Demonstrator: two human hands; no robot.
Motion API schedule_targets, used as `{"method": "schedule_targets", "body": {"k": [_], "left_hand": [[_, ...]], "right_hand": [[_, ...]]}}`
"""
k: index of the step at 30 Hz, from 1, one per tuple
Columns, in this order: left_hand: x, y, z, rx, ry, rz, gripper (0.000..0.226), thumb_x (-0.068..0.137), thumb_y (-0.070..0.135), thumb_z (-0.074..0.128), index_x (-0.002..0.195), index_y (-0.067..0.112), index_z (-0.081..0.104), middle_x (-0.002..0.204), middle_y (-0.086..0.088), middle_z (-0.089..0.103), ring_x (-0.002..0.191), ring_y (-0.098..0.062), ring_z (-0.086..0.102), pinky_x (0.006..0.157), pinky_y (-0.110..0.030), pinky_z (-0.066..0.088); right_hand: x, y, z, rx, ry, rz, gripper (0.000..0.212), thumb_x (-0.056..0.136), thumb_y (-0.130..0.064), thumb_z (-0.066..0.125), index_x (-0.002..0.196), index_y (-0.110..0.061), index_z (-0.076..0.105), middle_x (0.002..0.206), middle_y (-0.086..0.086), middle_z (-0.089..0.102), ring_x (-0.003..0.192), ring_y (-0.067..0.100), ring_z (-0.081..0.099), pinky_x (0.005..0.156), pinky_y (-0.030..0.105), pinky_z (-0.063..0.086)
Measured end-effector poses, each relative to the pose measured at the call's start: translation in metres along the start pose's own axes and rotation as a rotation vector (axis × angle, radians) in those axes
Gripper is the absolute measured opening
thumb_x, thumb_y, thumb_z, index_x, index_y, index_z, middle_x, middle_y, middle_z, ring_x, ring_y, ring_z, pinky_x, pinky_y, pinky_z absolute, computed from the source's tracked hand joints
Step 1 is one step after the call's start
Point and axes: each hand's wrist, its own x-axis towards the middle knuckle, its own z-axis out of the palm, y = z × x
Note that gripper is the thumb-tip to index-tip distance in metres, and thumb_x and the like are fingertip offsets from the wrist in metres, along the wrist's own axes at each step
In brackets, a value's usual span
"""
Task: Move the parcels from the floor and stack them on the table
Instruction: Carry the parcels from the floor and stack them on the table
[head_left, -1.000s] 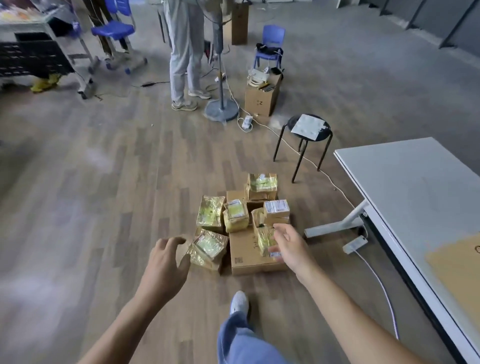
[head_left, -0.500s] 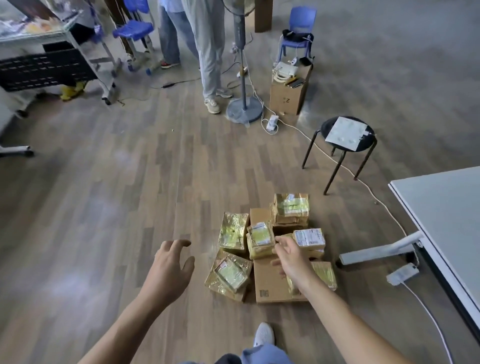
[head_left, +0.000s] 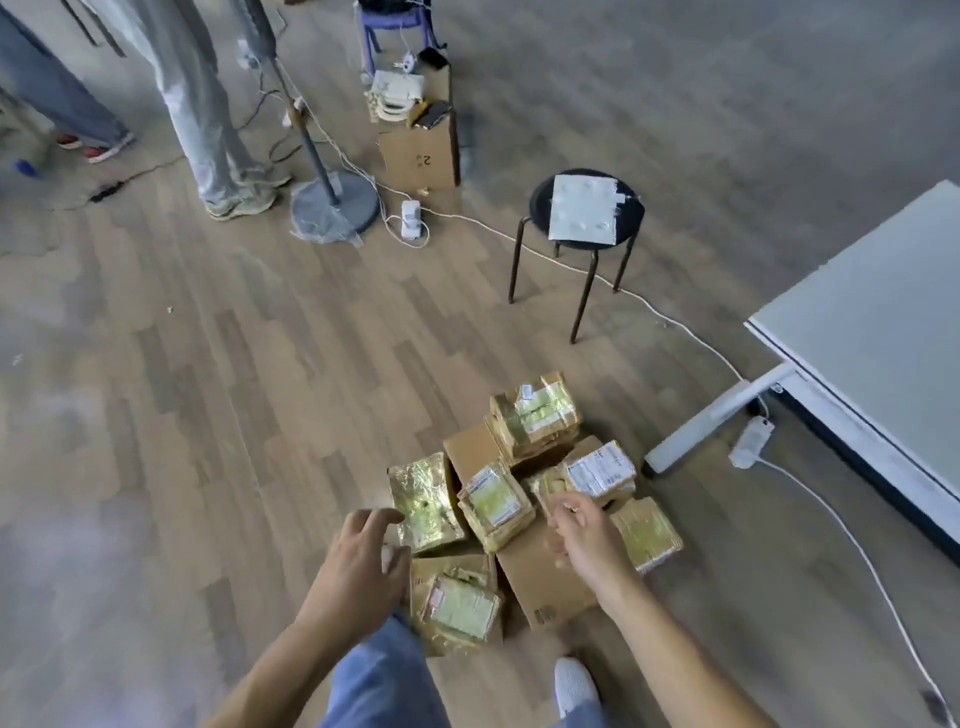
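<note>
Brown cardboard parcels (head_left: 537, 415) wrapped in shiny yellowish tape lie heaped on the wood-plank floor (head_left: 260, 389), lower centre of frame; none on the grey-white worktop (head_left: 883, 322) at right edge. Since a second ago both hands dropped closer: left hand (head_left: 358, 566) and right hand (head_left: 582, 535) now over the pile, fingers loosely curled, gripping nothing. First pick looks imminent.

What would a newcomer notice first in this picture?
The eye goes first to the pile of taped parcels on the wooden floor, low in the middle, with the left hand and the right hand hovering over it, holding nothing. Behind stands a black stool with a white sheet on its seat, and a white table comes in at the right.
</note>
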Motion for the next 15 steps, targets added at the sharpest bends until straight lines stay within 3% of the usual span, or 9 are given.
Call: {"method": "schedule_targets", "body": {"k": [5,11,13,15], "left_hand": [[0.105,-0.033,-0.014,0.102,-0.201,0.223,0.036,0.093,0.027,0.055,0.128,0.023,0.049,0.124,0.003,0.044,0.117,-0.016,0.047,0.102,-0.03,0.039],[0.2,-0.057,0.0,0.171,-0.3,0.366,0.039,0.095,0.03,0.05,0.133,0.029,0.043,0.128,0.009,0.04,0.122,-0.012,0.042,0.103,-0.024,0.038],[0.226,-0.061,0.017,0.156,-0.325,0.381,0.039,0.095,0.032,0.048,0.134,0.032,0.04,0.126,0.012,0.038,0.123,-0.009,0.04,0.103,-0.021,0.035],[0.253,-0.065,0.04,0.16,-0.339,0.395,0.04,0.096,0.033,0.046,0.135,0.033,0.038,0.128,0.012,0.037,0.123,-0.009,0.039,0.103,-0.022,0.034]], "right_hand": [[0.047,-0.015,0.043,0.086,0.198,0.132,0.02,0.101,-0.035,0.046,0.118,-0.028,0.054,0.103,-0.011,0.066,0.076,0.009,0.069,0.062,0.028,0.056],[0.14,-0.026,0.082,0.102,0.276,0.183,0.03,0.103,-0.029,0.041,0.129,-0.019,0.051,0.112,-0.004,0.061,0.083,0.011,0.07,0.063,0.026,0.057],[0.183,-0.026,0.089,0.108,0.3,0.196,0.033,0.103,-0.032,0.04,0.13,-0.016,0.05,0.117,0.002,0.061,0.083,0.01,0.069,0.069,0.034,0.06],[0.229,-0.018,0.098,0.109,0.327,0.227,0.036,0.103,-0.036,0.038,0.127,-0.012,0.05,0.105,0.003,0.063,0.083,0.013,0.069,0.079,0.044,0.06]]}}
